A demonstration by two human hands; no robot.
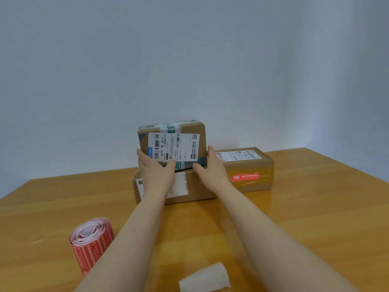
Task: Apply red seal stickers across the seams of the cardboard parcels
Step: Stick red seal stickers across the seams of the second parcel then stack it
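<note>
A small cardboard parcel (171, 142) with a white shipping label and green-printed tape sits tilted on top of a wider cardboard parcel (195, 186). My left hand (154, 171) grips its lower left side, thumb on the front face. My right hand (211, 168) grips its lower right side. To the right lies a long cardboard parcel (248, 165) with a red seal sticker (245, 177) on its front. A roll of red seal stickers (90, 242) lies on the table at the front left.
The wooden table (305, 218) runs to a plain pale wall behind the parcels. A curled strip of white backing paper (205, 278) lies near the front edge between my forearms.
</note>
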